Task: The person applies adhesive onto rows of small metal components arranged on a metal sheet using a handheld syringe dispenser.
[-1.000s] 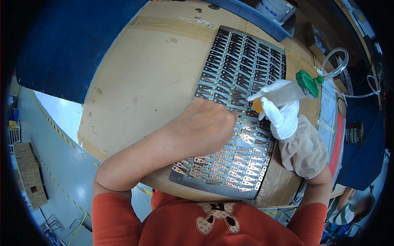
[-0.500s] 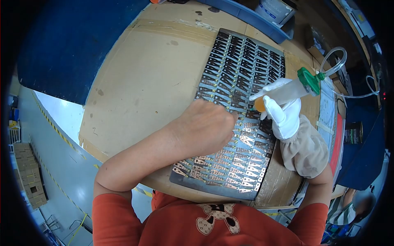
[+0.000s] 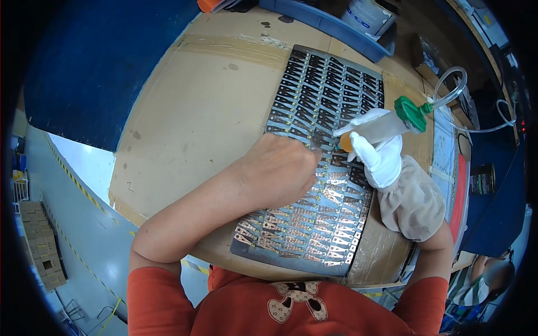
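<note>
A dark flat plate [image 3: 241, 248] bears rows of small metal pieces, dark toward the far end and copper-bright toward me, with small yellowish dots. My left hand [image 3: 283, 171], bare, rests over the plate's left middle with its fingers curled closed; whatever its fingertips hold is hidden. In a white glove, my right hand [image 3: 381, 154] grips a translucent syringe [image 3: 384, 127] with an orange part near its tip and a green cap. The syringe's tip points down left at the metal pieces, close to my left fingertips. A clear hose [image 3: 457, 92] runs from the green cap.
Brown cardboard [image 3: 185, 117] covers the table around the plate. A blue tray [image 3: 319, 21] with a white can [image 3: 370, 17] stands at the back. Another person [image 3: 476, 280] is at the lower right. A dark can [image 3: 483, 179] stands at the right.
The plate and the back tray appear slightly lower and further left in view. My right hand and the syringe have shifted slightly left, while my left hand keeps nearly the same place.
</note>
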The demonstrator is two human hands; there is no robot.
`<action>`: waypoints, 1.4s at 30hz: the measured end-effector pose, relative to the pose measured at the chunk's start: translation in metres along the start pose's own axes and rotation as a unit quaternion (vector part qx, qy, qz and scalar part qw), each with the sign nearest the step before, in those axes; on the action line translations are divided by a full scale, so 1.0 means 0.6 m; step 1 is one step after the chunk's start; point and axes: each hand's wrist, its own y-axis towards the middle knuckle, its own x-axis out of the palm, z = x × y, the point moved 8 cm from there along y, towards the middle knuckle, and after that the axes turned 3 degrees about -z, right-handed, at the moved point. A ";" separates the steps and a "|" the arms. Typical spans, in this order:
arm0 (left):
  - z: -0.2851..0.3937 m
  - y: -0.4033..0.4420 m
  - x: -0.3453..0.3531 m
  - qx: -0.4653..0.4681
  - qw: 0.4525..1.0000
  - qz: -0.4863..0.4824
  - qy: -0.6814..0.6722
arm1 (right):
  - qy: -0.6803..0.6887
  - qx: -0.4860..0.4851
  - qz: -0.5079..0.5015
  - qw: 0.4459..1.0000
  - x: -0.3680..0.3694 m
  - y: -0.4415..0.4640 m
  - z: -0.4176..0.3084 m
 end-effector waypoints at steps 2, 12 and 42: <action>0.000 0.001 0.001 0.002 1.000 0.000 0.001 | 0.013 0.003 0.001 1.000 0.000 0.000 0.003; 0.001 0.002 0.002 0.004 1.000 0.001 0.006 | 0.008 0.008 -0.007 1.000 0.003 0.000 0.005; -0.009 0.016 -0.005 -0.017 0.999 -0.024 0.012 | -0.007 0.027 0.003 1.000 -0.009 0.015 0.007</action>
